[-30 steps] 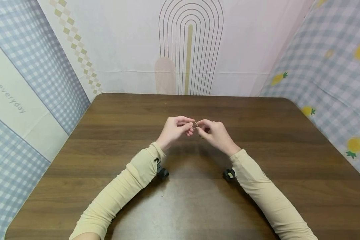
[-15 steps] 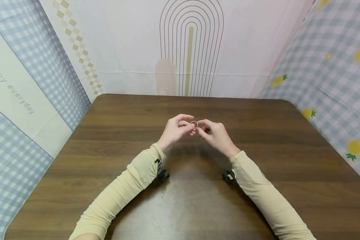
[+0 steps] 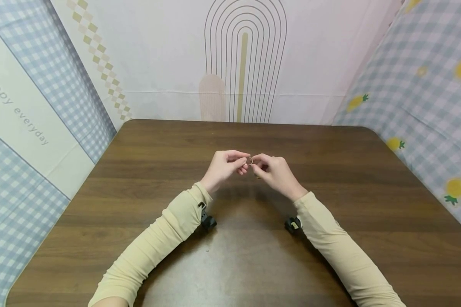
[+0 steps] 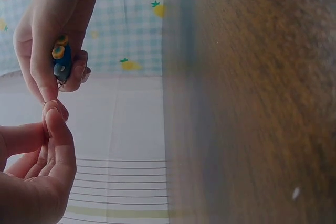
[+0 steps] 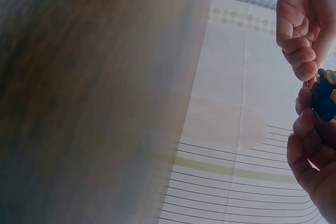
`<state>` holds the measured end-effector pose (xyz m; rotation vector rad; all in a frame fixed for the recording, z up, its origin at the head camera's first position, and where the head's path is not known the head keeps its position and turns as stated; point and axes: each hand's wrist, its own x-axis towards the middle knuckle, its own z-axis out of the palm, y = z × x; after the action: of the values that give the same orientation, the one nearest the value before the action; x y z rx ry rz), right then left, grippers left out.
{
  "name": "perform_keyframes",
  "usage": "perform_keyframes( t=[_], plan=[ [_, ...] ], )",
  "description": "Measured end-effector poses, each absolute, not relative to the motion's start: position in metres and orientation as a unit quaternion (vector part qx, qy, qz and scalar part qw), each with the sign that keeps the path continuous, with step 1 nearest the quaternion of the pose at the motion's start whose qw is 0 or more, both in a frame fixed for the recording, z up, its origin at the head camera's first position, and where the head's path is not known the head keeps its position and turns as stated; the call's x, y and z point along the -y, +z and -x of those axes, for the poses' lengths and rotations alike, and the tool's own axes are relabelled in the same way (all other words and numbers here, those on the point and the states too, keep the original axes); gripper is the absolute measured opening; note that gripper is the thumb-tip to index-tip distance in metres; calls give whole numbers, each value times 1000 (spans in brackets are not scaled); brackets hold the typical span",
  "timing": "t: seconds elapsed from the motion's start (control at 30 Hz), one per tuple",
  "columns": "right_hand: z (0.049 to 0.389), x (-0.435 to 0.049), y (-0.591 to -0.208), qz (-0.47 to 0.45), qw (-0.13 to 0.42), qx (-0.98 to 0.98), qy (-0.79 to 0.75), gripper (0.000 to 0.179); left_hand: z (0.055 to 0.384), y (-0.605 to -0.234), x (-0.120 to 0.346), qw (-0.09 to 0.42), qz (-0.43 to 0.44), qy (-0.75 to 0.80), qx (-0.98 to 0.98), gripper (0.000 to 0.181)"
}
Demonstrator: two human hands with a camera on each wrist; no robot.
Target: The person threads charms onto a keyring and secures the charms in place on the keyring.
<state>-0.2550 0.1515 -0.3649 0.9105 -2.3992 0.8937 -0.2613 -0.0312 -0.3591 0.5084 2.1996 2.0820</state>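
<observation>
Over the middle of the table my left hand and right hand meet at a thin metal ring. The left thumb and index finger pinch its left side. At its right side are the right thumb and index fingertips. A small blue charm with yellow-orange bits hangs at the right hand's curled fingers in the left wrist view; ring and charm look like one keychain. In the right wrist view the charm is partly cut off by the frame edge. Fingers hide much of the ring in both wrist views.
The brown wooden table spreads below the hands. Patterned cloths hang behind it and along both sides. A black wrist camera sits under the left sleeve, another camera under the right.
Half a second ago the left index finger was raised and more of the ring showed; now it is back down at the ring. The right hand has barely moved.
</observation>
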Motion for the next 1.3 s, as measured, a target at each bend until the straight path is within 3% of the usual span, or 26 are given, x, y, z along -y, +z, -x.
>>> perform_keyframes(
  t=[0.3,0.83,1.13,1.3],
  plan=[
    [256,-151,-364,-321,218,860,331,12,261,-358,28,40,-156,689,-706,30],
    [254,-150,-364,-323,213,867,313,14,260,-359,32,25,-147,666,-731,21],
    [254,-151,-365,-313,216,866,324,12,260,-359,29,62,-163,689,-703,30],
    [254,-151,-365,-314,223,864,324,15,260,-359,27,40,-150,707,-690,30]
  ],
)
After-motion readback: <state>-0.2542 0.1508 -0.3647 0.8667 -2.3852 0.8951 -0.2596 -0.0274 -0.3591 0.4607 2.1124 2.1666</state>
